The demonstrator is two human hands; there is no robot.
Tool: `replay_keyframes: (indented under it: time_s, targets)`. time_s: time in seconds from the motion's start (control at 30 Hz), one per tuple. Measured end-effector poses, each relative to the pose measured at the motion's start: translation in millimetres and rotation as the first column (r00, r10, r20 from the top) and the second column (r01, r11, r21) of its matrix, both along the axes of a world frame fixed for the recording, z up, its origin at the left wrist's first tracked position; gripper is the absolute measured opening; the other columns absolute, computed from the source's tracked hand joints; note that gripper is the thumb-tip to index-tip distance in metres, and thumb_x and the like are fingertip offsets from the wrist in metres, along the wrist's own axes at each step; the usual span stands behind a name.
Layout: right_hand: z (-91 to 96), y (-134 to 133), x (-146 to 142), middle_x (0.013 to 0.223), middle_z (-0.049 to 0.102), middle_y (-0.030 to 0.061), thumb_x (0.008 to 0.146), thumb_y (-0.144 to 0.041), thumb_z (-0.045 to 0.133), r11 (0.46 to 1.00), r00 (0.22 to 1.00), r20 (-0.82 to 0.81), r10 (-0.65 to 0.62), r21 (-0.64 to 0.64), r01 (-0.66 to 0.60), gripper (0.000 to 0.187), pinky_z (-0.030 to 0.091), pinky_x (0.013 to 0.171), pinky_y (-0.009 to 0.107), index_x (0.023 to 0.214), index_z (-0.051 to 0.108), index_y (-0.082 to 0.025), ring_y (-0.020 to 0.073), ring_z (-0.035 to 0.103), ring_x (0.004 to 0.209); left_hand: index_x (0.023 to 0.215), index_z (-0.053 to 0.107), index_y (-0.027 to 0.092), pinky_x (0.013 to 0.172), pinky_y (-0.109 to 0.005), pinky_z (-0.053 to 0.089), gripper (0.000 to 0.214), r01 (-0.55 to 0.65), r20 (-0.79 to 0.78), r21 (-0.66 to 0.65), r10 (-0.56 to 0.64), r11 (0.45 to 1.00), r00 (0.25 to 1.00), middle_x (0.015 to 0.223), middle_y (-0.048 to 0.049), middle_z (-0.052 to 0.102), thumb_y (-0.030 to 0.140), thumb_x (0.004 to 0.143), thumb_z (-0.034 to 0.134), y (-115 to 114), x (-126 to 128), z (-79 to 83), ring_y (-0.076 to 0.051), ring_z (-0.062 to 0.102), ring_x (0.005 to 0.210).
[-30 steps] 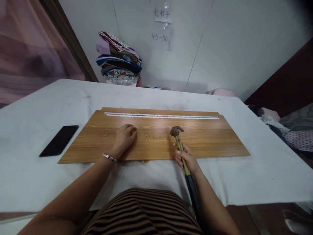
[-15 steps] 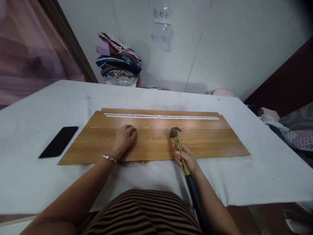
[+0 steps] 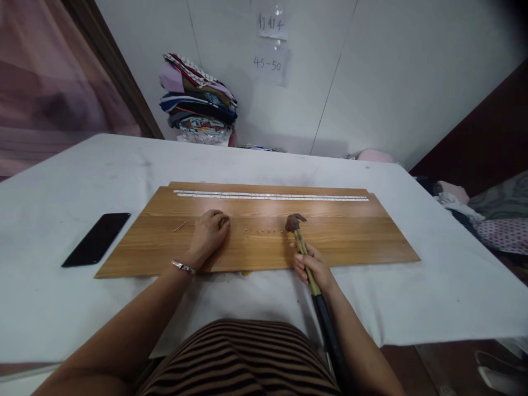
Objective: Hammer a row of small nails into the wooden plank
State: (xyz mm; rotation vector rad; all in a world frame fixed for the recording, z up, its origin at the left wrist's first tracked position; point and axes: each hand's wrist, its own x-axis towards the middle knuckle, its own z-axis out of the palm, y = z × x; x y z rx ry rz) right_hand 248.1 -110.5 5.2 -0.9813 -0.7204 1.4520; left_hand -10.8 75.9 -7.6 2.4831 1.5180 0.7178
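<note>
My right hand [image 3: 312, 265] is wrapped round the handle of a claw hammer [image 3: 302, 242], whose rusty head is over the wooden board [image 3: 346, 236]. A row of several small nails [image 3: 263, 231] runs along the board, left of the hammer head. My left hand [image 3: 209, 231] rests on the board at the left end of this row. Its fingers are curled together, and whatever they may hold is hidden. Left of that hand lie a few loose nails [image 3: 180, 226]. Two white measuring strips [image 3: 270, 196] lie along the board's far side.
The board lies on a table with a white cloth [image 3: 412, 308]. A black phone [image 3: 97, 239] is left of the board. Folded clothes [image 3: 200, 102] are stacked behind the table against the wall. More cloth [image 3: 501, 236] lies beyond the table's right edge.
</note>
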Motion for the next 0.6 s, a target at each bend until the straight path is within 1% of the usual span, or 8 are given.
replay_keyframes:
  time_s: [0.2,0.33,0.47,0.6]
  targets:
    - [2.7,0.2,-0.6,0.052,0.045,-0.0114,0.074,-0.031,0.067,1.0,1.0,0.009,-0.011,-0.011,0.011,0.036,0.026,0.027,0.016,0.104,0.053,-0.017,0.0041,0.034,0.03,0.092,0.069,0.018,0.093,-0.038,0.045,0.03,0.003,-0.003,-0.003,-0.003,1.0,1.0,0.108,-0.0105,0.065,0.034,0.086,0.045,-1.6,0.7,2.3,-0.025,0.059,0.102]
    - [2.1,0.7,-0.3,0.052,0.045,-0.0116,0.073,-0.032,0.068,1.0,1.0,0.011,0.001,-0.026,0.0,0.037,0.025,0.027,0.016,0.103,0.053,-0.016,0.004,0.034,0.03,0.092,0.069,0.017,0.092,-0.039,0.046,0.031,0.01,0.003,0.028,-0.01,1.0,1.0,0.108,-0.0111,0.065,0.035,0.086,0.045,0.7,-0.4,-1.8,-0.025,0.059,0.1]
    - [1.2,-0.1,0.6,0.052,0.044,-0.0115,0.074,-0.032,0.068,1.0,1.0,0.009,-0.005,-0.006,0.005,0.037,0.025,0.027,0.016,0.105,0.053,-0.017,0.0042,0.035,0.03,0.092,0.07,0.016,0.091,-0.038,0.046,0.031,0.019,0.014,0.042,-0.019,0.999,1.0,0.107,-0.0114,0.065,0.035,0.086,0.046,3.6,-1.5,-6.7,-0.025,0.06,0.099]
    - [0.6,0.2,1.0,0.052,0.044,-0.0116,0.074,-0.032,0.067,1.0,1.0,0.027,0.005,-0.011,-0.005,0.038,0.025,0.027,0.016,0.105,0.053,-0.017,0.0045,0.034,0.03,0.091,0.07,0.016,0.091,-0.039,0.046,0.031,0.016,0.014,0.04,-0.017,0.999,1.0,0.106,-0.0113,0.065,0.034,0.085,0.046,3.2,-1.2,-5.8,-0.025,0.06,0.098]
